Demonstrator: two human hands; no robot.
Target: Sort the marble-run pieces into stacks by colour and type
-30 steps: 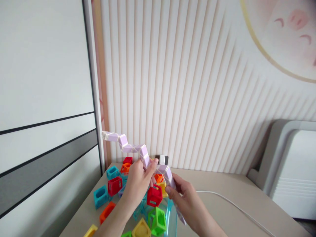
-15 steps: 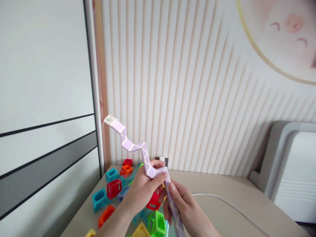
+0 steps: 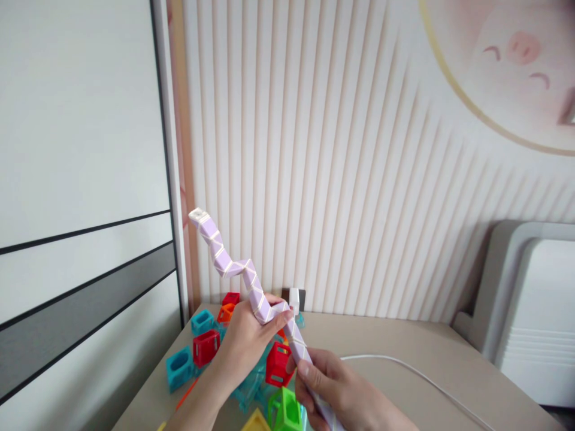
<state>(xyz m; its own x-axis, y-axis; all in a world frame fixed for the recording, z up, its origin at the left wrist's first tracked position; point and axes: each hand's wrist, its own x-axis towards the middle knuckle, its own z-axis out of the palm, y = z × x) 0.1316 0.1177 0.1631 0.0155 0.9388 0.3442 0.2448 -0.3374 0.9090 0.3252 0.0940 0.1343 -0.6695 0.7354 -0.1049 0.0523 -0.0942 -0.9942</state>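
A lilac and white snake puzzle (image 3: 254, 288) made of jointed wedges runs diagonally in front of me, zigzagging at its upper left part and straight toward the lower right. My left hand (image 3: 249, 326) grips it near the middle, thumb pressed across a bend. Lower down, my right hand (image 3: 326, 383) wraps around the straight section, with thumb and fingers closed on it. The pale end of the puzzle points up and left, free in the air. Its lower end runs out of view at the bottom.
Colourful hollow blocks lie below my hands, among them a red block (image 3: 278, 363), a green block (image 3: 286, 410) and a blue block (image 3: 180, 368). A white cable (image 3: 404, 364) crosses the table (image 3: 381, 335). A white charger (image 3: 294, 299) sits at the ribbed wall, and a grey-white panel (image 3: 534, 311) stands right.
My right hand has slid down along the straight section, away from my left hand. The zigzag part has turned, and my left hand has shifted slightly left.
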